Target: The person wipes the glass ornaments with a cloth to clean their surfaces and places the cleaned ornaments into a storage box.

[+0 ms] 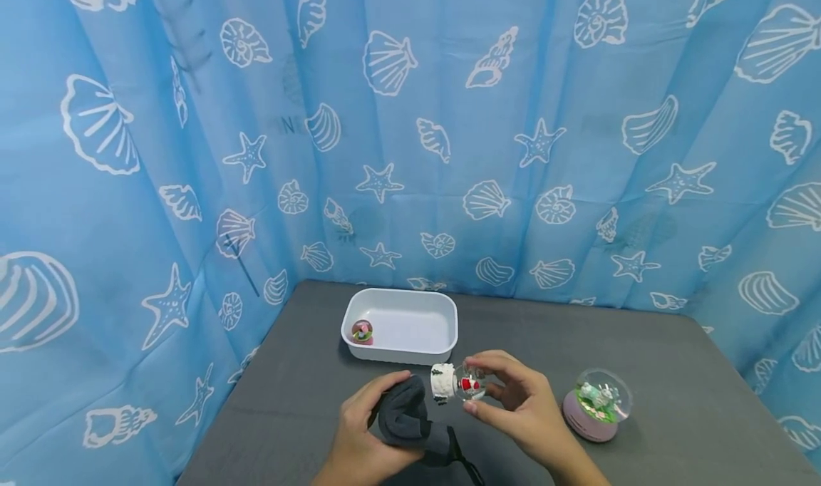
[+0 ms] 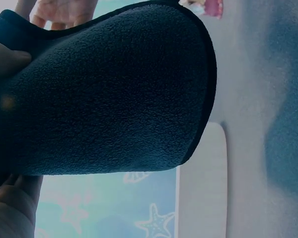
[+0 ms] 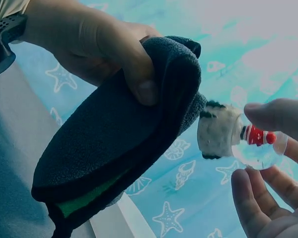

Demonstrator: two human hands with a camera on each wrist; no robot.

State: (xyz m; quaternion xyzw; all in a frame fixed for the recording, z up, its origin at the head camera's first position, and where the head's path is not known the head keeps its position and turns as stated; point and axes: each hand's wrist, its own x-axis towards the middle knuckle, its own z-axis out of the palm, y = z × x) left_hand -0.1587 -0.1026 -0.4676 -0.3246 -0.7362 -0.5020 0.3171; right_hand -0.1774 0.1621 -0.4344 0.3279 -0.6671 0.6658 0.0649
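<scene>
Faint dark letter N (image 1: 286,124), on the blue curtain (image 1: 410,133), left of centre

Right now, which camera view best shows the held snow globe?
The right wrist view: the snow globe appears largest, white base and red figure distinct. The head view shows it smaller; the left wrist, not discernibly.

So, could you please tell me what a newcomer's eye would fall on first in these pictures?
Probably the shell-patterned blue curtain behind the grey table. Next, the small snow globe with its red figure, held sideways by the right hand beside the dark cloth in the left hand. The larger globe stands on the table's right side.
</scene>
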